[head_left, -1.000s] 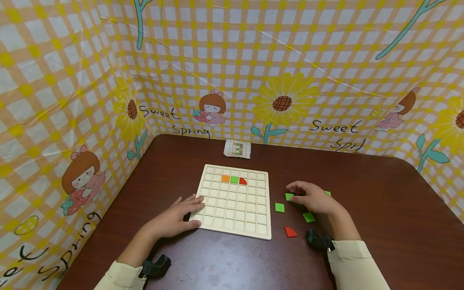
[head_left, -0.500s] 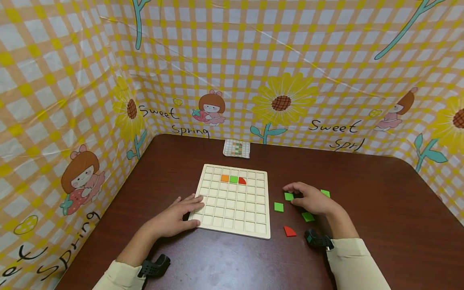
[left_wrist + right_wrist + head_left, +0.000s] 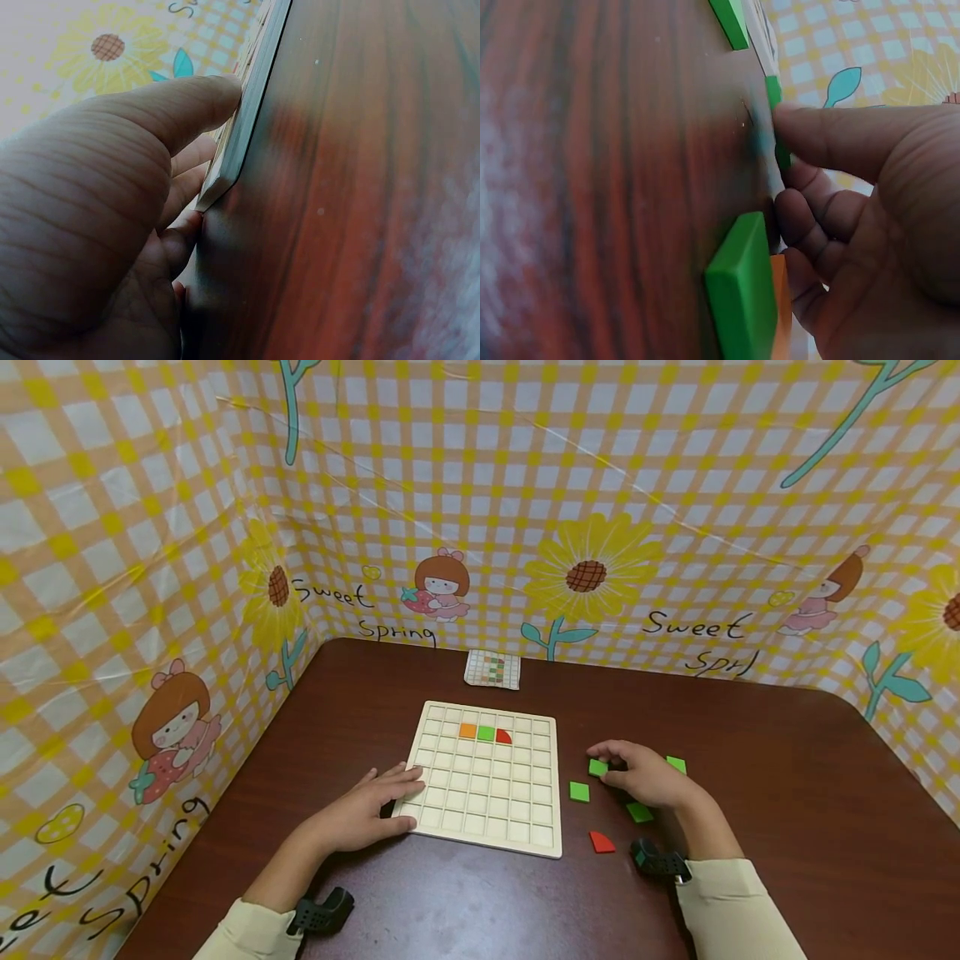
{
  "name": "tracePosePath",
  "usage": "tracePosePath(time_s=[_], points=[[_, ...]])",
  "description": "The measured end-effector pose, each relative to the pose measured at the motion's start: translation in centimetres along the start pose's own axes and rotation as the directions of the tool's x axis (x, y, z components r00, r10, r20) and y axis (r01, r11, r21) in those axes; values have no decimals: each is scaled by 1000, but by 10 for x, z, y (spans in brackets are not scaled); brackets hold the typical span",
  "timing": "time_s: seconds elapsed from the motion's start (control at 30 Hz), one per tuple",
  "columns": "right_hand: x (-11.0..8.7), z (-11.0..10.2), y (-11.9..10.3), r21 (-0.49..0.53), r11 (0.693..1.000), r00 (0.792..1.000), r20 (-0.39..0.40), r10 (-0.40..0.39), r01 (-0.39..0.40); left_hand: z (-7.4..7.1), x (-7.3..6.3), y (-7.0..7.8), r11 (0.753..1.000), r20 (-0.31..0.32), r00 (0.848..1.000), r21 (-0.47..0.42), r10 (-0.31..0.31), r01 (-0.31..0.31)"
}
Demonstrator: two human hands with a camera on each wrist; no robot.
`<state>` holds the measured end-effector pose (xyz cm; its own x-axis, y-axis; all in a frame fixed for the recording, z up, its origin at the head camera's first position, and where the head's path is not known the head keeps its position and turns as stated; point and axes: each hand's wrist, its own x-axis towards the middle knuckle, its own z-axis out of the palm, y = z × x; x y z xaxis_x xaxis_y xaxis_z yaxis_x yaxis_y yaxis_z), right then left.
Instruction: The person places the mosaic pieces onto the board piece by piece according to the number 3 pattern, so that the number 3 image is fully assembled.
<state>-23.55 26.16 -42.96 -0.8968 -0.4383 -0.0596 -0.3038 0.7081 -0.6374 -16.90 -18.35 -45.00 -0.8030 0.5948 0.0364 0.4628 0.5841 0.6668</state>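
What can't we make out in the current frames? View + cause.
Orange piece: right wrist, mostly hidden behind the nearer green tile; not visible in head view, probably covered by the right hand.
Pinched green tile: right wrist, partly covered by the thumb.
Printed card: head, pattern too small to read exactly.
Grid board: head, left edge partly covered by the left hand; left wrist, cells lost edge-on.

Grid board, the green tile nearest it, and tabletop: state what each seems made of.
Grid board: probably pale wood with a matte finish, judging by its cream colour and lack of shine.
Green tile: painted wood or plastic, I can't tell which; its colour is even and its face smooth.
Tabletop: wood or wood-look laminate, glossy, showing streaked grain and a bright reflection.
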Motion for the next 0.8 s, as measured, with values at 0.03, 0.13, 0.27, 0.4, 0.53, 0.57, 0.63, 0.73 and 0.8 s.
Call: tracePosePath(time_s=[0.03, 0.13, 0.27, 0.4, 0.53, 0.57, 0.63, 0.73, 0.8], points=[[1, 0, -1, -3, 1000, 1000, 1, -3, 3, 0, 0, 0, 1000, -1, 1000, 0, -1, 1], [3, 0, -6, 1, 1000, 1000, 3, -9, 9, 0, -1, 0, 1000, -2, 1000, -1, -4, 4], [8, 1, -14, 10, 1000, 1000, 8, -15, 15, 0, -2, 1, 1000, -1, 1000, -1, -1, 1], [15, 4, -22, -3, 1000, 1000, 4, -15, 15, 0, -1, 1, 1000, 0, 1000, -5, -5, 5], [22, 7, -31, 20, 1000, 1000, 8, -16, 16, 0, -1, 1, 1000, -2, 1000, -2, -7, 7], [23, 8, -33, 30, 999, 1000, 10, -20, 20, 0, -1, 1, 1000, -2, 1000, 0, -7, 7], [27, 9, -38, 45, 998, 999, 15, -32, 32, 0, -1, 1, 1000, 0, 1000, 3, -9, 9], [32, 12, -45, 65, 997, 999, 21, -45, 44, 0, -1, 1, 1000, 1, 1000, 8, -4, 4], [37, 14, -50, 81, 995, 998, 25, -57, 55, 0, -1, 1, 1000, 1, 1000, 7, 0, 0]])
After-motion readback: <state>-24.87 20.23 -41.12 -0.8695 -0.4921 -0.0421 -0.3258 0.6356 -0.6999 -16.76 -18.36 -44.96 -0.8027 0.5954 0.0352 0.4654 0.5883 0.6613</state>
